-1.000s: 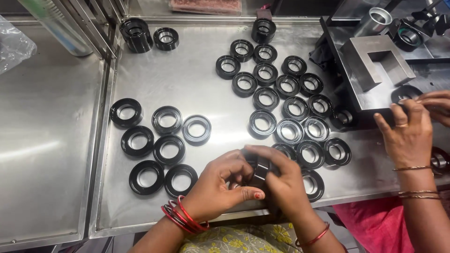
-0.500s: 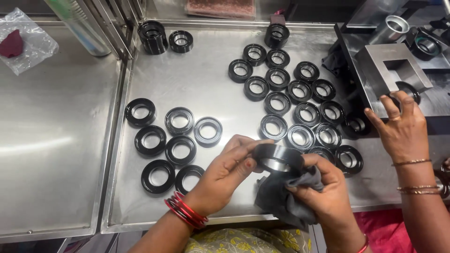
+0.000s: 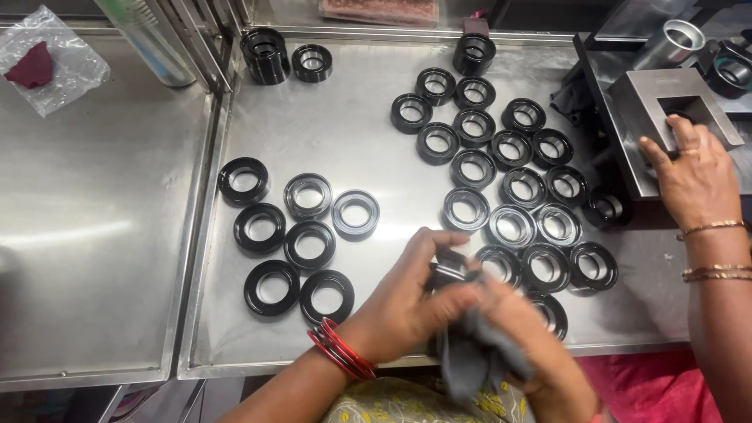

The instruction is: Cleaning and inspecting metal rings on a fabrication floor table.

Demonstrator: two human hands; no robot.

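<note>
Two hands at the near edge of the steel tray [image 3: 313, 133], pressed together over one item. Left hand [image 3: 407, 301], red bangles at the wrist, closed on a black ring [image 3: 448, 270], of which only the upper arc shows between the fingers. Right hand [image 3: 521, 345] wrapped in a grey cloth [image 3: 470, 356], bearing against the same ring from the right; whether its fingers clamp the ring itself cannot be told.

Loose stock on the tray: a group of seven black rings [image 3: 298, 235] left of the hands, lying flat in rough rows; a larger cluster of black rings [image 3: 509, 168] toward the right side, running from the far edge down to the near edge, several touching. Two more rings, one stacked, at the far left corner [image 3: 286, 55].

Steel fixture block [image 3: 674, 117] at the right edge, with a co-worker's hand [image 3: 693, 172] resting on it, bangles on the wrist.

Clear plastic bag [image 3: 47, 55] holding something dark red, on the adjoining steel surface at far left.
</note>
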